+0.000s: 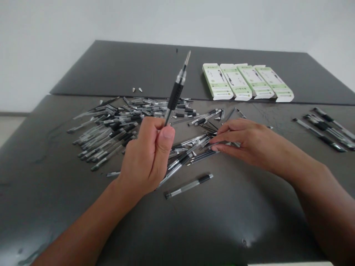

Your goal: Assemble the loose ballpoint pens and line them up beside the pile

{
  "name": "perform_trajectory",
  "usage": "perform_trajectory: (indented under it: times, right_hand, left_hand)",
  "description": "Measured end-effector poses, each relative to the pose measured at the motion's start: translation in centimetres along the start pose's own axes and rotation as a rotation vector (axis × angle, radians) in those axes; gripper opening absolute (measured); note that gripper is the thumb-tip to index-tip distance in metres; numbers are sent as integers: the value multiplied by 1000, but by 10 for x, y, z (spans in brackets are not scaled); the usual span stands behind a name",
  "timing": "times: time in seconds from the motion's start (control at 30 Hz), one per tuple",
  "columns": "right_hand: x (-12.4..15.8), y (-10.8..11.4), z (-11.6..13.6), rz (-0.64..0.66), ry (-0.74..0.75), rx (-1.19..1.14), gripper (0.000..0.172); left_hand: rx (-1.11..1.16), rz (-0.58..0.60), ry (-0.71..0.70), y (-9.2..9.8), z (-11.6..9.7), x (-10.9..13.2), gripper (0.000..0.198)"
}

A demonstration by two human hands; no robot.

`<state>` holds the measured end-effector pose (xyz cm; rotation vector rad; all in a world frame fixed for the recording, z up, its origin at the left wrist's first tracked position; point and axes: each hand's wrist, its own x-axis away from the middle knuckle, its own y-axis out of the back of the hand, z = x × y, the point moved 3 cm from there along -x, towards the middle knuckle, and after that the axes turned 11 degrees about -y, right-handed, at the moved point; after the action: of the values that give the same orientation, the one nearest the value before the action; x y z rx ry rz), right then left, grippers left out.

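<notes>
Dense pile of black-gripped gel pen barrels [113,125] on dark table [55,166]
Left hand [146,155] clenched around lower barrel of gel pen [175,94], thumb pressed against it; pen raised above table, tilted, tip up
Single pen [190,186] lying apart, nearer wearer
Thin refills [205,157] near right fingertips
Right hand [246,140] with fingers and thumb bent over loose parts; cannot tell if anything pinched
Four green-and-white cartons [248,82] side by side beyond
Few gel pens [321,125] at far right

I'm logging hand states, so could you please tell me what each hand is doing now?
Left hand: closed, holding a pen point-up.
Right hand: among pen parts; grip cannot be told.
</notes>
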<state>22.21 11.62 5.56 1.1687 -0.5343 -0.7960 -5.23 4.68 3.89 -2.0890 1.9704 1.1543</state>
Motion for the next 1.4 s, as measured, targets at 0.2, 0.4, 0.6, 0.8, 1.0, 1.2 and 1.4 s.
perform_trajectory:
  times: [0.2, 0.4, 0.6, 0.8, 1.0, 1.2, 1.4]
  right_hand:
    - [-34, 8, 32, 88, 96, -13, 21]
    - [-45, -10, 38, 124, 104, -4, 23]
    - [-48, -19, 37, 114, 68, 81, 26]
    - [-50, -21, 40, 88, 54, 153, 28]
    - [-51, -19, 44, 117, 54, 178, 23]
    - [-52, -22, 43, 100, 84, 174, 22]
    - [-50, -15, 44, 56, 80, 156, 26]
  left_hand:
    - [-173, -17, -25, 5, -5, -7, 28]
    - [-245, -44, 84, 5, -11, -10, 23]
    - [-275, -39, 60, 6, -9, -12, 31]
    - [-205, -5, 49, 7, -8, -10, 19]
    - [-250, -10, 22, 4, -13, -10, 21]
    - [-209, 6, 22, 3, -13, -11, 22]
    - [-252, 38, -35, 2, -13, -13, 19]
